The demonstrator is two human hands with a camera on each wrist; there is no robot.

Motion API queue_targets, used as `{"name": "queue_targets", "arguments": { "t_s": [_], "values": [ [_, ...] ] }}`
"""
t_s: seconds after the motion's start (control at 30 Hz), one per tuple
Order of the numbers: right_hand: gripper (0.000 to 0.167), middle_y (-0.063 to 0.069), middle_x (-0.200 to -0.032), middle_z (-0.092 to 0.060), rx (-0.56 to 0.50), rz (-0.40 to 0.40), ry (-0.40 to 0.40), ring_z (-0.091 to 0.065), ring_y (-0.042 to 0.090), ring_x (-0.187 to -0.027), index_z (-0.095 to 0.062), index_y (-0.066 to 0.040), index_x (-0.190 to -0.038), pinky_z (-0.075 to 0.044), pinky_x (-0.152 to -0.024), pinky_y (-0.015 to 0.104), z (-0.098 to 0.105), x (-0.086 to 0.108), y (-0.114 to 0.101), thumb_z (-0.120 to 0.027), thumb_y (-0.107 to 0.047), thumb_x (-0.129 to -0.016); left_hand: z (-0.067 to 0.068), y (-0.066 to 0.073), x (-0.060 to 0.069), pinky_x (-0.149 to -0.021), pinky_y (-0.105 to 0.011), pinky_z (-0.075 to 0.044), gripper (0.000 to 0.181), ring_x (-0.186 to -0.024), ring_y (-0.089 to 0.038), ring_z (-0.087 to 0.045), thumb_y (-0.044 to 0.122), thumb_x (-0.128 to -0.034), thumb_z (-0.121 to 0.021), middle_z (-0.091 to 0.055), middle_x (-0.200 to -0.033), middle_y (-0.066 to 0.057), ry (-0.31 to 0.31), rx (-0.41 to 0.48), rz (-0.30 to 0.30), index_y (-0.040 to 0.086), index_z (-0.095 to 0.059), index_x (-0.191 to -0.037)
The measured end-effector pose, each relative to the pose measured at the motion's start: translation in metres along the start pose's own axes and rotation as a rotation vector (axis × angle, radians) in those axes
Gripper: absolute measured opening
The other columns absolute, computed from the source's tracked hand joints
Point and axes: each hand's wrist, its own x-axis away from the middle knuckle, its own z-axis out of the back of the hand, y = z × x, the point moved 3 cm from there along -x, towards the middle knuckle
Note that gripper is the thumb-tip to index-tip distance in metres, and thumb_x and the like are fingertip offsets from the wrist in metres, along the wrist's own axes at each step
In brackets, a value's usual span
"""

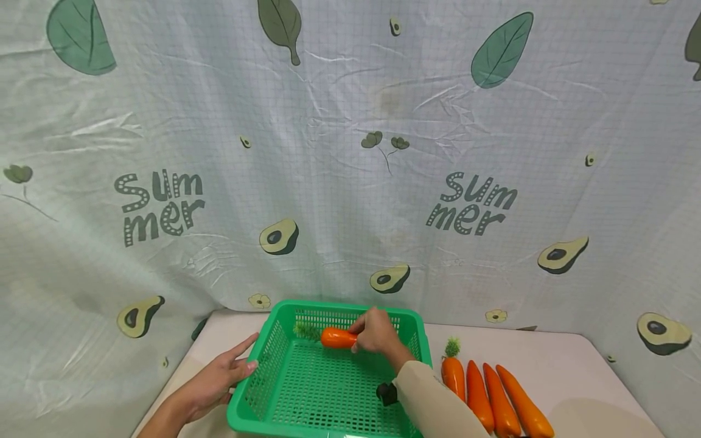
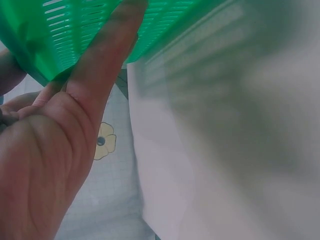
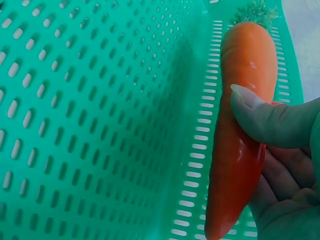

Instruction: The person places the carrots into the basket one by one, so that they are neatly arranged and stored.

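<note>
A pale desk [image 1: 569,365] carries a green basket [image 1: 274,368] and shows on both sides of it. To the basket's right, four orange carrots [image 1: 499,401] lie directly on the desk, close together. The one nearest the basket has its leafy top [image 1: 452,347] at the far end; the others point their tips that way. The basket's streaked shadow [image 2: 215,85] falls beside it.

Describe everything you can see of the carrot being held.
Glossy orange and plastic-looking, the carrot is thick at one end, tapering to a narrow tip, with a tuft of fine green strands at the thick end. The right hand grips it around the middle. In the head view it is held roughly sideways near the far side of the basket, tuft to the left. Whether it touches the basket is unclear.
</note>
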Motion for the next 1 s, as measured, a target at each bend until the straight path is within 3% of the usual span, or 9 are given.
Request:
{"name": "queue_targets", "arguments": {
  "t_s": [0.47,0.73,1.0],
  "values": [
    [0.031,0.013,-0.091,-0.081,-0.004,-0.027,-0.007,-0.071,0.020,-0.076,-0.084,-0.001,-0.093,-0.061,-0.063,0.032,-0.005,0.000,0.003,-0.092,0.009,-0.064,0.000,0.001,-0.001,-0.087,-0.053,-0.062,0.078,-0.111,-0.029,-0.072,0.023,-0.1123,-0.049,-0.052,-0.147,-0.035,0.024,-0.014,0.020,0.006,0.005,-0.167],
    [0.031,0.010,-0.091,-0.082,-0.010,-0.092,-0.016,-0.070,0.017,-0.076,-0.085,-0.004,-0.092,-0.061,-0.066,0.033,-0.010,-0.001,0.006,-0.091,0.009,-0.065,0.000,0.000,-0.001,-0.087,-0.054,-0.062,0.079,-0.111,-0.029,-0.072,0.024,-0.1123,-0.049,-0.052,-0.147,-0.035,0.017,-0.011,0.014,0.006,0.005,-0.167],
    [0.031,0.009,-0.089,-0.082,0.006,-0.070,-0.029,-0.069,0.015,-0.075,-0.085,-0.004,-0.092,-0.060,-0.067,0.032,-0.013,-0.003,0.009,-0.093,0.007,-0.064,0.000,0.000,0.000,-0.087,-0.054,-0.062,0.080,-0.111,-0.029,-0.072,0.024,-0.1121,-0.049,-0.051,-0.148,-0.035,0.003,-0.004,0.004,0.006,0.006,-0.167]
  ]
}}
